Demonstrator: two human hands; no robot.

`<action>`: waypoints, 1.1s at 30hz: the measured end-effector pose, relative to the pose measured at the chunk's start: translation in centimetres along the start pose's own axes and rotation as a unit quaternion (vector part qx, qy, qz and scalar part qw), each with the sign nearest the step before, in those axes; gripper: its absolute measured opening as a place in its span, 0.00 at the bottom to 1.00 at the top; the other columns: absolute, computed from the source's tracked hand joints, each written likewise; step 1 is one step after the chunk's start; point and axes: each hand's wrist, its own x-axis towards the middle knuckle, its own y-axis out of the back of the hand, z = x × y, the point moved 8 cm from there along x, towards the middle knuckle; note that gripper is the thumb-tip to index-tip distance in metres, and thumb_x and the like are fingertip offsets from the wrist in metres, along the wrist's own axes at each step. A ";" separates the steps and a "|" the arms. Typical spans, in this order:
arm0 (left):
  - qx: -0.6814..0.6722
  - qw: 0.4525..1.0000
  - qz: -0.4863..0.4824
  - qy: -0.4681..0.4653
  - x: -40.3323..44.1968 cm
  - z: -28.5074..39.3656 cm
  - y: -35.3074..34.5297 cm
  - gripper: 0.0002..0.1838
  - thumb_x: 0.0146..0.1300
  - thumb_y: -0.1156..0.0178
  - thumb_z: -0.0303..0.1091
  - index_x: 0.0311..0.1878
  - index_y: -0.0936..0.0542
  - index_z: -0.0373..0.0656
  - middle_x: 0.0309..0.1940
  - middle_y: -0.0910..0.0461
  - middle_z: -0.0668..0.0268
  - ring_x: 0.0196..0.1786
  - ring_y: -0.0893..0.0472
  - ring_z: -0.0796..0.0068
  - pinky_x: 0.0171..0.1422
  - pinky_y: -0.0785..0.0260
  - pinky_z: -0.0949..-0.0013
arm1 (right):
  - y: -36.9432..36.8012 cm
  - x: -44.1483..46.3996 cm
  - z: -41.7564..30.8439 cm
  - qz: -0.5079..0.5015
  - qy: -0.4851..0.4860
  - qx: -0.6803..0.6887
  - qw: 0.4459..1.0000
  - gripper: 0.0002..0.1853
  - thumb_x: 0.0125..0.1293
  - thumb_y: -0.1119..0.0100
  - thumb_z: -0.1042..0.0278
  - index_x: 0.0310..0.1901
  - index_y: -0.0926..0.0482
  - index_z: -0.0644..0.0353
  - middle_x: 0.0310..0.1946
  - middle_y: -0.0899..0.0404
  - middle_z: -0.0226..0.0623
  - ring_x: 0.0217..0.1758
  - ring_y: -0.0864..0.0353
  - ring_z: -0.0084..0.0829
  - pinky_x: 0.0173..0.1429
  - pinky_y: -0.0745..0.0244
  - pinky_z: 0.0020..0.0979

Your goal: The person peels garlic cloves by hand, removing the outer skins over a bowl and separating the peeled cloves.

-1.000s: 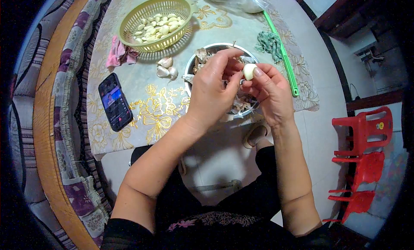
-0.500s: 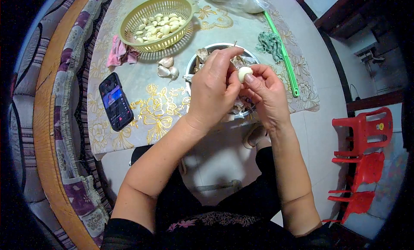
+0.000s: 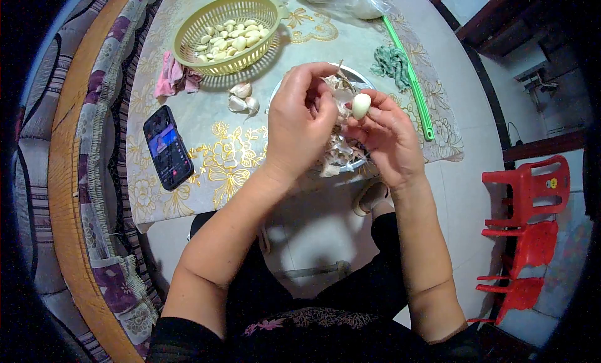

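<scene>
A peeled garlic clove (image 3: 360,105), white and smooth, is pinched in the fingers of my right hand (image 3: 395,134). Beside it on the left, my left hand (image 3: 300,122) is closed with curled fingers, and whatever they may hold is hidden. Both hands are over a bowl (image 3: 360,75) with a pale rim. Dry garlic skins (image 3: 341,144) fill the part of the bowl that shows between my hands; the hands cover much of the rest.
A yellow-green basket (image 3: 219,67) holds many peeled cloves at the back left. Unpeeled garlic (image 3: 243,100), a phone (image 3: 168,147) and a pink cloth (image 3: 174,77) lie on the left. A green stick (image 3: 416,90), a green mesh scrubber (image 3: 391,65) and a plastic bag (image 3: 350,0) are beyond.
My hands have drawn apart, my left shifting slightly left. The clove has come away from the left fingers and stays in my right hand. More garlic skins show between the hands.
</scene>
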 end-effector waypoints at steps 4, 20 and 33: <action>-0.044 0.998 -0.005 0.053 0.2 -0.8 0.2 0.10 0.58 0.47 0.21 0.43 0.24 0.35 0.32 0.25 0.60 0.31 0.24 0.73 0.36 0.30 0.70 | -0.5 -0.1 -0.3 -0.013 0.000 0.019 1.000 0.17 0.63 0.43 0.67 0.52 0.29 0.62 0.43 0.22 0.39 0.39 0.20 0.28 0.47 0.21 0.30; 0.203 0.966 -0.050 -0.155 -0.6 2.2 0.7 0.09 0.45 0.44 0.21 0.32 0.24 0.40 0.33 0.29 0.56 0.40 0.27 0.53 0.43 0.34 0.55 | -10.8 5.7 -4.6 -0.070 0.074 -0.207 0.973 0.18 0.65 0.43 0.68 0.54 0.28 0.66 0.40 0.24 0.36 0.39 0.22 0.27 0.46 0.22 0.29; 0.140 0.982 -0.009 -0.124 -1.4 1.6 1.7 0.11 0.49 0.45 0.25 0.37 0.23 0.33 0.39 0.23 0.47 0.43 0.24 0.48 0.52 0.32 0.51 | -18.4 14.7 4.3 -0.180 0.019 -0.689 0.702 0.13 0.63 0.41 0.64 0.45 0.22 0.64 0.32 0.20 0.32 0.34 0.21 0.22 0.37 0.25 0.24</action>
